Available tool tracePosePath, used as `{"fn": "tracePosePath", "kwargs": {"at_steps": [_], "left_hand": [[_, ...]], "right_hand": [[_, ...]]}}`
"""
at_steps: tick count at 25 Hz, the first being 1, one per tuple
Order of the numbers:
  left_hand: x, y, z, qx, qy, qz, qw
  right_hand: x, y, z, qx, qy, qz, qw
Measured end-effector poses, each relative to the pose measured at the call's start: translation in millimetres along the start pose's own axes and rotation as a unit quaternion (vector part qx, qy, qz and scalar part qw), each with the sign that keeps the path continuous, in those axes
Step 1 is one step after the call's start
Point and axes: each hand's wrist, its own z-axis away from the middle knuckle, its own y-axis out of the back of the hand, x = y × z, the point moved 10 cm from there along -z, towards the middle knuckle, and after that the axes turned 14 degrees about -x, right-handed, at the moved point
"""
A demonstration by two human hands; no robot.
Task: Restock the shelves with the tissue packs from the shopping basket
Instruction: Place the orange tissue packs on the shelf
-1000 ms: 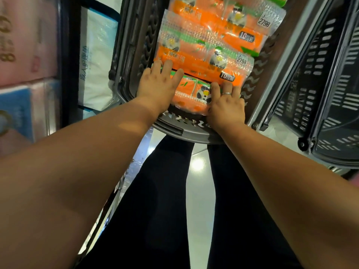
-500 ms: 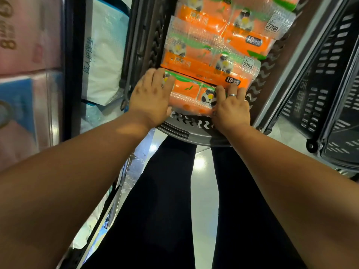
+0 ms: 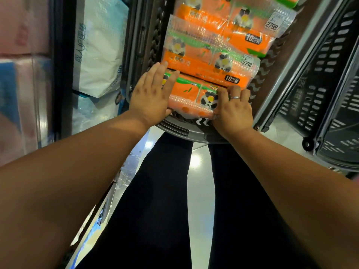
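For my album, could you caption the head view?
Left hand flat on, right hand gripping, the nearest orange tissue pack in the shopping basket.

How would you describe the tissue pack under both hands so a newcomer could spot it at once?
Find the dark shopping basket holding a row of orange tissue packs. The nearest pack lies at the basket's near rim. Unlike its neighbours, it alone has the left hand and right hand on its ends.
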Motion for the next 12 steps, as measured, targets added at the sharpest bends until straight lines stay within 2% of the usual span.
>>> {"fn": "tracePosePath", "kwargs": {"at_steps": [4, 8, 12], "left_hand": [[4, 15, 9, 0.034, -0.04, -0.001, 0.999], [7, 44, 28, -0.001, -0.05, -0.01, 0.999], [15, 87, 65, 0.013, -0.071, 0.034, 0.997]], "right_hand": [[1, 11, 18, 0.008, 0.013, -0.01, 1.0], [-2, 39, 50, 0.02, 0.022, -0.026, 0.999], [-5, 77, 96, 0.019, 0.052, -0.043, 0.998]]}}
